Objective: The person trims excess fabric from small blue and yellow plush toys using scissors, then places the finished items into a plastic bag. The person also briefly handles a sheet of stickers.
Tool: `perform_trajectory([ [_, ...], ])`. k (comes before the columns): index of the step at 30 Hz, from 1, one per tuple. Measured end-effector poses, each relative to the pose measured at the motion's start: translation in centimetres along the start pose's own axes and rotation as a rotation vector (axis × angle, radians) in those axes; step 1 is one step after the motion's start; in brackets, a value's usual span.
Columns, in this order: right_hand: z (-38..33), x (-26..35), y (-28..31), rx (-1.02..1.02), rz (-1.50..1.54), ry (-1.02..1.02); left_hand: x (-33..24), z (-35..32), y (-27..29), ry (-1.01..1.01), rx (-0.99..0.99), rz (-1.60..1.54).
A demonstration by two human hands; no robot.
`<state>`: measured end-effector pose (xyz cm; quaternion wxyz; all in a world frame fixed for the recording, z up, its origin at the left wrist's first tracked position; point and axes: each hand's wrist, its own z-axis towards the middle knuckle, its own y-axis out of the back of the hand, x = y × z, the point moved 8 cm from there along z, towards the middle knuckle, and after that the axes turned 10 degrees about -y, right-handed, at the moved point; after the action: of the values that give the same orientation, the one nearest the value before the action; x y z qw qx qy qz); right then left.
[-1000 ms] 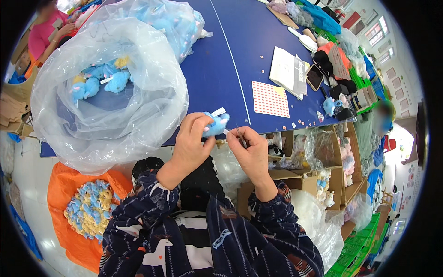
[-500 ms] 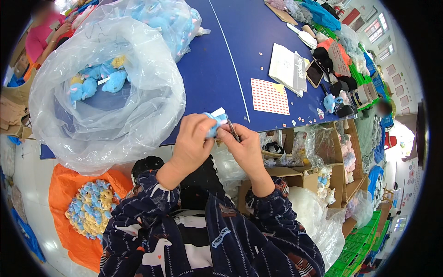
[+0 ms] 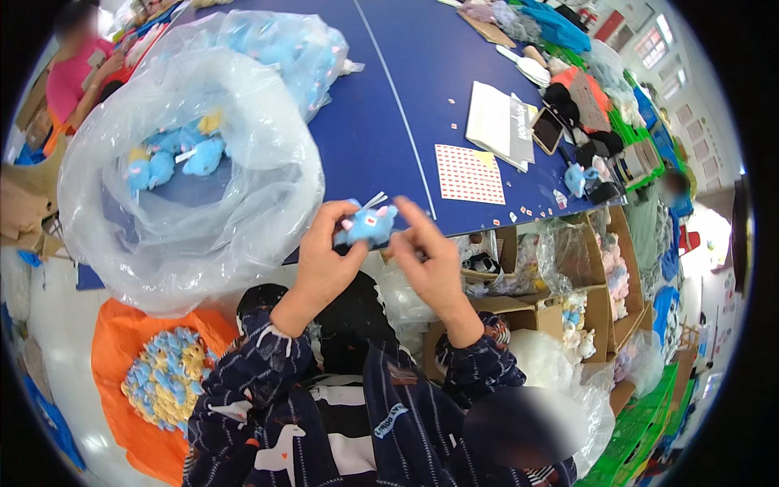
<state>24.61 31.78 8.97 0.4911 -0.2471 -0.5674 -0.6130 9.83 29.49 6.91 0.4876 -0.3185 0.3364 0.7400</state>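
Note:
Above the near edge of the blue table (image 3: 365, 122), my left hand (image 3: 318, 264) grips a small blue plush toy (image 3: 363, 230) between thumb and fingers. The plush has pink ears, a small red-and-white sticker on it and a white tag (image 3: 376, 199) sticking up. Just right of it is my right hand (image 3: 436, 268), its index finger stretched toward the toy. A dark metal tool (image 3: 421, 255) shows partly beneath the right fingers; most of it is hidden. Left of my hands, a large clear plastic bag (image 3: 280, 215) stands open, with several blue plush toys (image 3: 203, 157) inside.
An orange bag (image 3: 114, 341) of blue-and-yellow plush (image 3: 166, 377) sits low left. A sticker sheet (image 3: 471, 185), a white pad (image 3: 490, 118) and a phone (image 3: 548, 131) lie right. Cardboard boxes (image 3: 588, 308) stand below the table. A person (image 3: 77, 77) is far left.
The plush has turned, so its sticker and pink ears now show. My right hand has shifted away slightly, its index finger straightened; the metal tool has moved from the toy toward the palm.

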Motion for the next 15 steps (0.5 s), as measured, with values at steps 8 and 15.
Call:
perform_trajectory([
  [8, -2.4, -1.1, 1.0, 0.101, 0.474, -0.106, -1.9, -2.6, -0.7, 0.109, 0.108, -0.311],
  [15, -7.5, -5.5, 2.7, 0.201, 0.411, -0.268, -2.1, -5.2, -4.3, 0.289, 0.418, -0.413],
])
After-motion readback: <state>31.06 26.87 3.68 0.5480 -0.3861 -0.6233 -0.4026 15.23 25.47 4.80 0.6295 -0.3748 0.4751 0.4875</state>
